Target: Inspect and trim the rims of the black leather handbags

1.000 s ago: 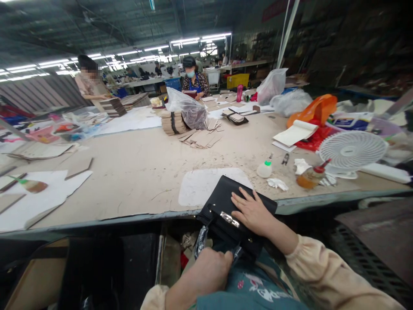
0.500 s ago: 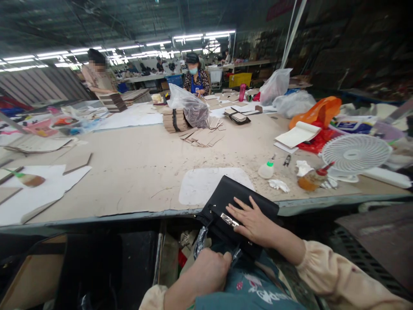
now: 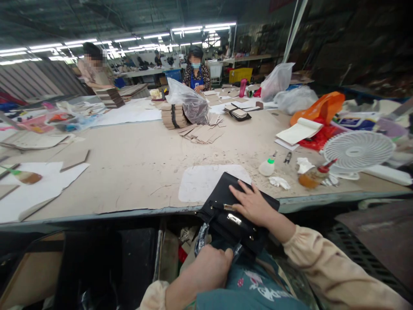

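A black handbag (image 3: 226, 196) with a silver clasp lies half over the near edge of the work table (image 3: 142, 172), partly on my lap. My right hand (image 3: 253, 204) rests flat on top of the bag, fingers spread and stretched toward the table. My left hand (image 3: 209, 269) is closed in a fist around the bag's handle, which is wrapped in clear plastic (image 3: 201, 237), just below the table edge.
A white glue bottle (image 3: 267, 167), an amber bottle (image 3: 309, 177), crumpled tissues (image 3: 279, 182) and a white fan (image 3: 358, 151) stand to the right. Cardboard pieces (image 3: 200, 133) are piled mid-table. Two other people work at the far side. A white sheet (image 3: 201, 183) lies by the bag.
My right hand has slid up the bag toward the table, uncovering the silver clasp. The left fist stays on the handle. The view has shifted slightly.
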A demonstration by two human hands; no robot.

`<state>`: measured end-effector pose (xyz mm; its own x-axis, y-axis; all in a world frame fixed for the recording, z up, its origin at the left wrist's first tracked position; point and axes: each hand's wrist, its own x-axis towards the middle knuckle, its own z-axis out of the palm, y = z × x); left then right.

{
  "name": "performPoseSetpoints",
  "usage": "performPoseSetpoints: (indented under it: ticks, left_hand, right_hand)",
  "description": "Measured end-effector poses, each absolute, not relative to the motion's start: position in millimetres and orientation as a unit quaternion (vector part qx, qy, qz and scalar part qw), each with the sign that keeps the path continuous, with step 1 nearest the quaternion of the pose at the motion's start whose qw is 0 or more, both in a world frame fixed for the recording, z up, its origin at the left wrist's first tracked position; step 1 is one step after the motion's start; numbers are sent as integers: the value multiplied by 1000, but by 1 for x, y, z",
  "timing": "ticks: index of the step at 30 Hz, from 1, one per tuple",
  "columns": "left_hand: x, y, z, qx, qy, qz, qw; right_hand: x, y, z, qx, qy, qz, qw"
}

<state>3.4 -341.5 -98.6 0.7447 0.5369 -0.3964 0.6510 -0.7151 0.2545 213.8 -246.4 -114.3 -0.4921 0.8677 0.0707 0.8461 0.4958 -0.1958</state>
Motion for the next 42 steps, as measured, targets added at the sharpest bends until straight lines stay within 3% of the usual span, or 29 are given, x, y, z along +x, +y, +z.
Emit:
performPoseSetpoints:
  ticks: [3, 7, 12, 17, 19, 24, 30, 33, 36, 39, 42]
  left_hand:
    - [3, -341, -96, 915, 325, -140, 192]
    - [3, -342, -95, 917, 325, -132, 190]
    - [4, -342, -95, 924, 315, -119, 181]
    - [5, -343, -94, 923, 312, -120, 190]
    - [4, -344, -92, 925, 312, -112, 185]
    - [1, -346, -85, 932, 310, -90, 167]
    - [-2, -345, -88, 918, 341, -50, 198]
    - [-5, -335, -79, 876, 402, 51, 263]
    - [-14, -315, -56, 752, 478, 251, 378]
    - [-28, -290, -31, 518, 453, 466, 556]
    - [-40, -274, -28, 318, 340, 558, 687]
  right_hand:
    - [218, -242, -115, -519, -849, 60, 84]
    - [215, -248, -119, -387, -912, 125, 49]
    - [223, -238, -125, -543, -834, 45, 92]
    - [212, -247, -123, -440, -890, 101, 66]
    - [212, -249, -124, -462, -879, 95, 72]
    - [254, -230, -132, -666, -731, 35, 143]
    - [315, -241, -139, -745, -581, 124, 302]
    - [329, -264, -150, -767, -441, 206, 418]
    - [328, -284, -165, -703, -349, 317, 532]
    - [311, -300, -174, -657, -304, 406, 558]
    - [284, -311, -178, -617, -289, 509, 525]
